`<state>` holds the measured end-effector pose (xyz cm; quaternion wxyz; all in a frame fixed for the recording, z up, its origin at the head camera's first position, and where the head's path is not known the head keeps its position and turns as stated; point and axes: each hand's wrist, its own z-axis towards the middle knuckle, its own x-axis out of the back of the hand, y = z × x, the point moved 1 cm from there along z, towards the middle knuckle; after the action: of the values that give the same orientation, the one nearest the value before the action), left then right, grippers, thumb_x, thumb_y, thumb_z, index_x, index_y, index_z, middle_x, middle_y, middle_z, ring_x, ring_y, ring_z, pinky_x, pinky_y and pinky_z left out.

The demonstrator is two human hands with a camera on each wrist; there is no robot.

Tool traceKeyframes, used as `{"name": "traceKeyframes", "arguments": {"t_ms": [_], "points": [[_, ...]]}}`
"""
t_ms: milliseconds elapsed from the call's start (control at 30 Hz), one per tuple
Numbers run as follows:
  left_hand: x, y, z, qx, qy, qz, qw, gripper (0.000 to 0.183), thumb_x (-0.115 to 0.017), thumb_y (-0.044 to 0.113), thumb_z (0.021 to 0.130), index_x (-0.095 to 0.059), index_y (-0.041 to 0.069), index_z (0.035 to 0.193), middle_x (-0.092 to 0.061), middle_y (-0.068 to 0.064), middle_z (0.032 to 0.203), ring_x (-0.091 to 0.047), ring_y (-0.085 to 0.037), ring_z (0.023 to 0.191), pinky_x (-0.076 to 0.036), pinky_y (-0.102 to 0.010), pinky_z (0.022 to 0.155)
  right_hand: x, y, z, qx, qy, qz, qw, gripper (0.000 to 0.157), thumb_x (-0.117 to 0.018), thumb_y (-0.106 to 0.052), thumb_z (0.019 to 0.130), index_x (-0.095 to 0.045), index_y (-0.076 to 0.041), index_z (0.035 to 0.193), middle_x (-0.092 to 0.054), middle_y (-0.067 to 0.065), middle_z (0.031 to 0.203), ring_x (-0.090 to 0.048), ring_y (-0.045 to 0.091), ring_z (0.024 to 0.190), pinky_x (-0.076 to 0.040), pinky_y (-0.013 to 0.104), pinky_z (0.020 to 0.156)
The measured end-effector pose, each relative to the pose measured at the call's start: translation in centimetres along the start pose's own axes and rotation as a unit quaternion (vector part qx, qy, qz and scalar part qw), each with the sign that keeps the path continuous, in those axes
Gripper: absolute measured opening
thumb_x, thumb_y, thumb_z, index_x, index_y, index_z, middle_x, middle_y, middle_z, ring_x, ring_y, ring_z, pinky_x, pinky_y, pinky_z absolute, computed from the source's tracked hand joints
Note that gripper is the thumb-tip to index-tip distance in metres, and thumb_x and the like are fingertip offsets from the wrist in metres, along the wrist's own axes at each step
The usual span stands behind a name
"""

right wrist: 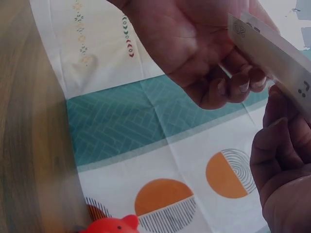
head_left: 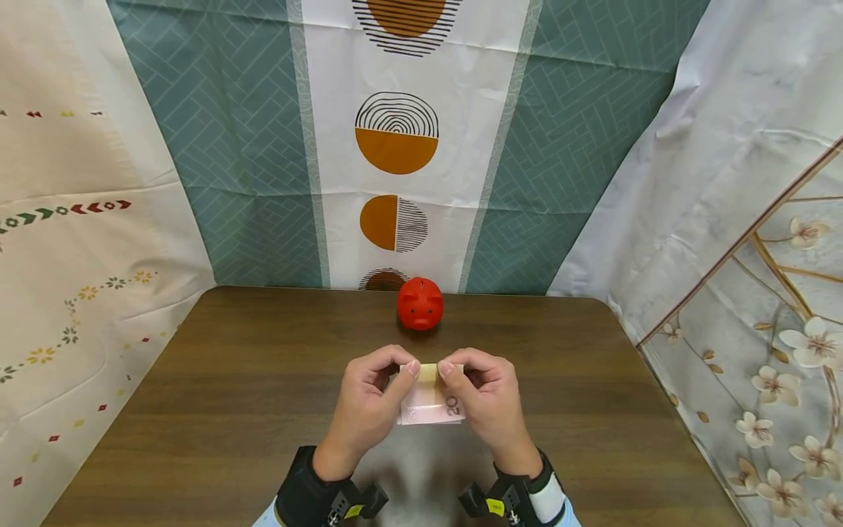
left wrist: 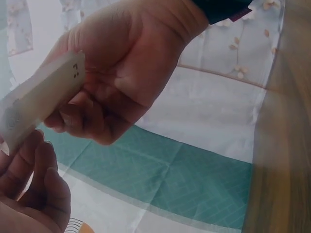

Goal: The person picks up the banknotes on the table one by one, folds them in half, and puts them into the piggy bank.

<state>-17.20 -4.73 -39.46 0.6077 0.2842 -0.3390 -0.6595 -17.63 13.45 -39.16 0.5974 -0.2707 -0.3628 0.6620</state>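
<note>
Between the two hands, above the wooden table, is a folded banknote (head_left: 426,407), pale pink with a yellowish upper band and a printed "20" at its right. My left hand (head_left: 370,401) pinches its upper left edge between thumb and fingers. At the upper right edge, my right hand (head_left: 490,401) pinches it the same way. Seen side-on in the right wrist view, the banknote (right wrist: 277,60) shows separate layers at its fold. A red piggy bank (head_left: 420,304) stands upright beyond the hands, its snout toward me and a slot on top.
The brown wooden table (head_left: 263,366) ends just behind the piggy bank. A green and white patterned cloth (head_left: 250,146) hangs along the back. Pale cloths with flower prints hang at the left (head_left: 99,241) and right (head_left: 744,329) sides.
</note>
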Motion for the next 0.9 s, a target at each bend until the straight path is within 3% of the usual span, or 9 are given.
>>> {"name": "traceKeyframes", "arguments": {"t_ms": [233,533,900], "points": [[0.35,0.02,0.08,0.007,0.017,-0.01,0.9998,0.017,-0.061,-0.006,0.096,-0.068,0.006,0.087,-0.063,-0.009,0.079,-0.055,-0.015,0.07,-0.05,-0.025,0.058,0.31,-0.02,0.02,-0.011,0.024,-0.017,0.999,0.015,-0.058,0.005,0.098,-0.07,0.005,0.088,-0.067,0.005,0.077,-0.057,0.013,0.07,-0.051,0.025,0.061],[0.87,0.27,0.27,0.004,0.034,-0.021,0.9992,0.017,-0.058,-0.006,0.099,-0.065,0.003,0.086,-0.061,-0.011,0.079,-0.058,-0.021,0.069,-0.058,-0.028,0.066,0.84,-0.32,0.21,-0.036,0.049,-0.02,0.998,0.016,-0.056,0.005,0.098,-0.069,0.008,0.089,-0.066,-0.006,0.077,-0.054,0.013,0.072,-0.043,0.024,0.058],[0.9,0.3,0.31,-0.027,0.043,-0.002,0.9987,0.015,-0.062,-0.009,0.094,-0.07,0.002,0.088,-0.062,-0.01,0.077,-0.052,-0.014,0.065,-0.046,-0.025,0.051,0.58,0.05,0.09,-0.034,0.042,-0.018,0.998,0.014,-0.058,0.005,0.098,-0.071,0.008,0.092,-0.067,-0.007,0.079,-0.054,0.013,0.071,-0.043,0.024,0.058]]}}
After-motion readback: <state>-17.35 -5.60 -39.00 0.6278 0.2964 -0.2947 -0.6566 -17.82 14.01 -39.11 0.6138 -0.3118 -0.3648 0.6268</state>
